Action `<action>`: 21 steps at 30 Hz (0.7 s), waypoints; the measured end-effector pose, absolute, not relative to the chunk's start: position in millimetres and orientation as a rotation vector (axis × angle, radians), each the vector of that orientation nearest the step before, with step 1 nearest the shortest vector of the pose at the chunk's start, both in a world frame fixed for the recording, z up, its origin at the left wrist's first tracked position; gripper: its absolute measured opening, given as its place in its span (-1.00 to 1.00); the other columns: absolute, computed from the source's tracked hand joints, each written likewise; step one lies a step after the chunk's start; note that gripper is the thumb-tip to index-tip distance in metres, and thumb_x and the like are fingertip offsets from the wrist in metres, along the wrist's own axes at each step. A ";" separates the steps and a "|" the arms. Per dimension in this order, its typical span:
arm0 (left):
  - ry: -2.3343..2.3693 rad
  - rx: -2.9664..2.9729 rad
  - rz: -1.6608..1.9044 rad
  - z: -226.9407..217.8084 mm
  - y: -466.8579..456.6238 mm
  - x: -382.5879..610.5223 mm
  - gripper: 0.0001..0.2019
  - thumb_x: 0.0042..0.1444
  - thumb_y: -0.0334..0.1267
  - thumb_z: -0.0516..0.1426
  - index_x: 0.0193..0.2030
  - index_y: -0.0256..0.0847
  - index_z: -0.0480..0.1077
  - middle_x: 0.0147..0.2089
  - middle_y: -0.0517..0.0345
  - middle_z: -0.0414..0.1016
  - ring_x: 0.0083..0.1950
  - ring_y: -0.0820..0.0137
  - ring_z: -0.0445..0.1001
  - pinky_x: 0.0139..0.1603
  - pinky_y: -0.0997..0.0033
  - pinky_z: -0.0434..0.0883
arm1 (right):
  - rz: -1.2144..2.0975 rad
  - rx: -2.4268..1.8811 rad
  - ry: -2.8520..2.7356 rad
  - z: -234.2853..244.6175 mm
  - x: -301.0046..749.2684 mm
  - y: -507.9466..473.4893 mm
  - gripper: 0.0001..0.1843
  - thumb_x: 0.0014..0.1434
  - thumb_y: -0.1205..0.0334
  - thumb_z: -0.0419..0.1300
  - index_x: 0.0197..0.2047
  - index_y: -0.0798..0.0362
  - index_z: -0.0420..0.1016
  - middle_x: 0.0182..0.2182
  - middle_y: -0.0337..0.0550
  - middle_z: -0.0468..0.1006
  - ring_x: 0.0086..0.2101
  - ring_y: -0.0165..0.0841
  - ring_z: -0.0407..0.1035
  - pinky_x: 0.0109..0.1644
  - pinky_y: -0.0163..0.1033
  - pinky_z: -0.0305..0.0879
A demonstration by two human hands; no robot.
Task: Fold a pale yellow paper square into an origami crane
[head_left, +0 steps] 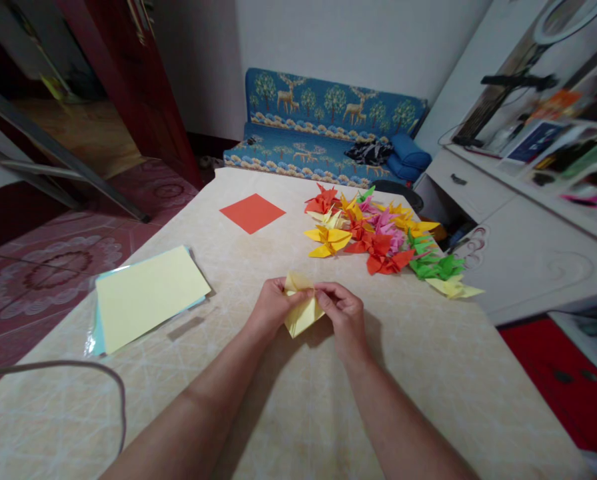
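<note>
A partly folded piece of pale yellow paper [302, 317] is held just above the table, near its middle. My left hand [274, 304] grips the paper's left side, with the thumb lying across it. On the other side, my right hand [345, 309] pinches the upper right edge between thumb and fingers. One flap of the paper stands up at the top, and creases show on its lower part. The fingers behind the paper are partly hidden.
Several folded paper flowers or birds [378, 252] in red, orange, pink, green and yellow lie at the back right. A red paper square [252, 213] rests at the back left. Nearer left are a stack of paper sheets [151, 297] and a cable [78, 365].
</note>
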State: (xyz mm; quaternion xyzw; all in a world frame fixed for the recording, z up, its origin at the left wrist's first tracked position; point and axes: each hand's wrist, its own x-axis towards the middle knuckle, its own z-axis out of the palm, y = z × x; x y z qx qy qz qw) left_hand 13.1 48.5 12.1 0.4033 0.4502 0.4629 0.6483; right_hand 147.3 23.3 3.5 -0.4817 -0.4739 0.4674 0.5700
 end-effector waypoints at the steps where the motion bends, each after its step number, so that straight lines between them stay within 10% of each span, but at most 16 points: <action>1: 1.032 0.926 1.050 11.4 48.4 13.6 -0.74 -0.27 -0.23 0.33 -0.45 -0.37 0.48 -0.53 0.15 0.48 -0.56 0.49 0.38 -0.53 0.54 0.29 | 1.090 -1.141 -1.109 2.9 147.0 23.5 -0.83 0.01 0.17 0.27 -0.30 0.03 0.55 -0.41 -0.21 0.55 -0.41 -0.37 0.39 -0.34 -0.31 0.29; 21: 1.164 1.034 1.091 7.5 48.5 14.3 -0.78 -0.29 -0.26 0.31 -0.50 -0.39 0.50 -0.58 0.17 0.44 -0.59 0.50 0.33 -0.59 0.56 0.22 | 1.026 -1.183 -1.229 3.6 148.3 23.9 -0.87 0.00 0.22 0.18 -0.33 -0.02 0.50 -0.41 -0.24 0.44 -0.40 -0.35 0.31 -0.35 -0.31 0.24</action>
